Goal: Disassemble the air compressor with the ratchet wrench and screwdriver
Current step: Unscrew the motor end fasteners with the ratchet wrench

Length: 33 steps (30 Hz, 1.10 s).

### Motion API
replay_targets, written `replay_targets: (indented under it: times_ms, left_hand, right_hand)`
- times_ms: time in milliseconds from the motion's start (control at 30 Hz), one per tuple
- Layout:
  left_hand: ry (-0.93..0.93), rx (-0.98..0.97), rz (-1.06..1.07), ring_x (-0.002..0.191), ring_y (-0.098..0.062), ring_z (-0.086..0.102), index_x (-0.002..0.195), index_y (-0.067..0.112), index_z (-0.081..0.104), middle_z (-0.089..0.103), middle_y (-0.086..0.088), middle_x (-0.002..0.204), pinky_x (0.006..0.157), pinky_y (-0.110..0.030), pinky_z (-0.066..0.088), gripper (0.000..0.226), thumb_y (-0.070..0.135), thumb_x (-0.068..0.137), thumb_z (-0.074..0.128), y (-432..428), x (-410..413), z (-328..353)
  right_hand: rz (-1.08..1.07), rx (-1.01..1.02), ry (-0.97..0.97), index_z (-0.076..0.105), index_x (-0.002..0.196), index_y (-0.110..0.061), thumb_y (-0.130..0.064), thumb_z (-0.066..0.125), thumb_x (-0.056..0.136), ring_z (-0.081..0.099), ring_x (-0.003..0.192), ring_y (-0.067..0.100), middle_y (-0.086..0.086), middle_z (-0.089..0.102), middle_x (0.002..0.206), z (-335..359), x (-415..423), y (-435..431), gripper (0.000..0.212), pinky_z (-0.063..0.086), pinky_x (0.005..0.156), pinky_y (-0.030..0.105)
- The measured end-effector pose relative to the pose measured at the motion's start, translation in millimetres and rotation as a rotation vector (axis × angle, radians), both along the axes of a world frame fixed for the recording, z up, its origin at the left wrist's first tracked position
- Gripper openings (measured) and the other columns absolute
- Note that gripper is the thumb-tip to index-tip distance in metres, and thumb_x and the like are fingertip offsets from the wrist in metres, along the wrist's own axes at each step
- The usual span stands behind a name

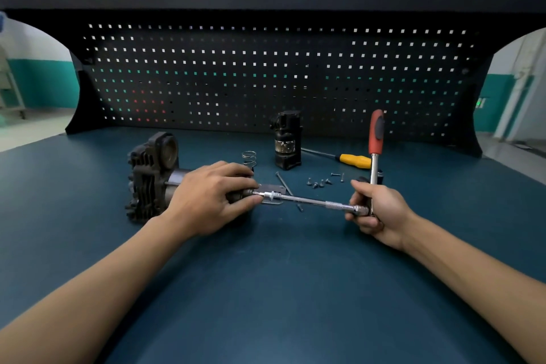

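Observation:
The air compressor (pixel 150 177) lies on its side at the left of the blue bench, finned head to the left, motor cylinder pointing right. My left hand (pixel 211 196) grips the cylinder's right end. The ratchet wrench (pixel 375 139) stands upright with its red handle up; its long extension bar (pixel 307 201) runs left to the cylinder's end face. My right hand (pixel 373 211) grips the wrench at its head. A yellow-handled screwdriver (pixel 353 160) lies on the bench behind the wrench.
A removed black compressor part (pixel 287 140) stands upright at the back centre. A coil spring (pixel 249 158), a long bolt (pixel 285 185) and several loose screws (pixel 320 182) lie between my hands. A black pegboard (pixel 266 74) closes the bench's far side.

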<state>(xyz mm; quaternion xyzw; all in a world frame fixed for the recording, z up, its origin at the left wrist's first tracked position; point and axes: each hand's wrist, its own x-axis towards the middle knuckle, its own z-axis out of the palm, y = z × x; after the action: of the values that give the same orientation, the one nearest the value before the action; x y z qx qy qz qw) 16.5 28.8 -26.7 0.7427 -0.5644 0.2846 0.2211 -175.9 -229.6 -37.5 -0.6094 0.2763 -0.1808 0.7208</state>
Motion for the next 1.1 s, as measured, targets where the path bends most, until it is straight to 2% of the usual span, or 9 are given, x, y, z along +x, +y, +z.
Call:
replay_targets:
  times_ms: [333,500,567,700,800,900,967,1033,1100]
  left_hand:
    - [0.013,0.003,0.013,0.100,-0.013,0.063,0.101,0.038,0.076,0.067,0.017,0.115,0.076,-0.033,0.051,0.041,0.064,0.089,0.046,-1.2,-1.9,0.6]
    - [-0.011,0.027,0.007,0.104,-0.011,0.062,0.105,0.038,0.074,0.065,0.017,0.117,0.076,-0.033,0.050,0.037,0.059,0.092,0.046,0.0,0.0,-0.7]
    - [-0.021,0.041,-0.002,0.106,-0.011,0.061,0.107,0.038,0.072,0.065,0.018,0.118,0.078,-0.034,0.051,0.036,0.058,0.094,0.045,0.4,-0.9,-0.3]
    - [-0.029,0.088,-0.028,0.110,-0.009,0.060,0.110,0.035,0.069,0.064,0.021,0.119,0.082,-0.035,0.051,0.036,0.054,0.099,0.042,1.3,-2.3,1.6]
    - [-0.030,0.119,-0.017,0.113,-0.007,0.057,0.109,0.035,0.068,0.063,0.023,0.121,0.088,-0.030,0.047,0.038,0.055,0.100,0.037,1.7,-2.9,2.2]
    - [-0.044,0.131,-0.003,0.112,-0.008,0.056,0.110,0.035,0.067,0.063,0.023,0.121,0.088,-0.027,0.042,0.039,0.055,0.099,0.034,0.5,-3.8,2.1]
    - [-0.057,0.132,0.005,0.111,-0.010,0.057,0.110,0.034,0.068,0.063,0.021,0.119,0.087,-0.027,0.041,0.041,0.053,0.099,0.033,-0.5,-5.5,2.5]
    - [-0.061,0.131,0.014,0.110,-0.011,0.058,0.110,0.033,0.069,0.064,0.020,0.118,0.088,-0.029,0.042,0.043,0.052,0.099,0.032,-2.1,-7.6,2.8]
    - [-0.061,0.123,0.011,0.110,-0.012,0.058,0.108,0.032,0.069,0.065,0.021,0.116,0.088,-0.032,0.044,0.042,0.050,0.099,0.033,-4.0,-8.4,2.4]
  right_hand:
    - [-0.006,-0.009,0.092,0.051,0.072,-0.008,-0.031,0.050,0.102,0.028,0.028,0.009,0.017,0.058,0.054,9.2,-2.6,5.2,0.038,0.018,0.031,0.014]
    - [0.172,0.187,0.215,0.060,0.075,-0.008,-0.028,0.050,0.100,0.029,0.028,0.003,0.012,0.059,0.062,29.2,-9.9,1.4,0.034,0.018,0.026,0.010]
    - [0.190,0.194,0.215,0.062,0.078,-0.009,-0.027,0.051,0.100,0.029,0.028,0.003,0.012,0.060,0.063,30.2,-10.8,4.6,0.031,0.018,0.027,0.010]
    - [0.089,-0.098,0.118,0.065,0.086,-0.008,-0.032,0.059,0.098,0.030,0.030,0.009,0.022,0.067,0.069,24.7,-8.8,10.0,0.028,0.020,0.031,0.015]
    - [0.022,-0.373,-0.059,0.068,0.078,-0.005,-0.030,0.060,0.099,0.036,0.033,0.013,0.024,0.069,0.066,19.6,-7.8,11.4,0.033,0.026,0.033,0.020]
    - [-0.007,-0.851,-0.203,0.075,0.069,-0.017,-0.025,0.061,0.098,0.051,0.047,0.002,-0.003,0.070,0.060,17.0,-10.6,8.8,0.033,0.038,0.049,0.010]
    - [-0.032,-1.105,-0.285,0.074,0.070,-0.024,-0.034,0.060,0.096,0.059,0.063,-0.002,-0.016,0.068,0.063,20.8,-15.2,7.5,0.030,0.039,0.069,0.004]
    - [-0.029,-1.358,-0.367,0.073,0.071,-0.016,-0.036,0.059,0.096,0.058,0.062,0.006,-0.008,0.064,0.062,22.4,-15.8,4.4,0.035,0.039,0.073,0.007]
    - [-0.011,-1.455,-0.440,0.074,0.074,-0.003,-0.020,0.063,0.095,0.052,0.055,0.009,0.001,0.060,0.060,20.0,-14.8,3.9,0.029,0.045,0.065,0.019]
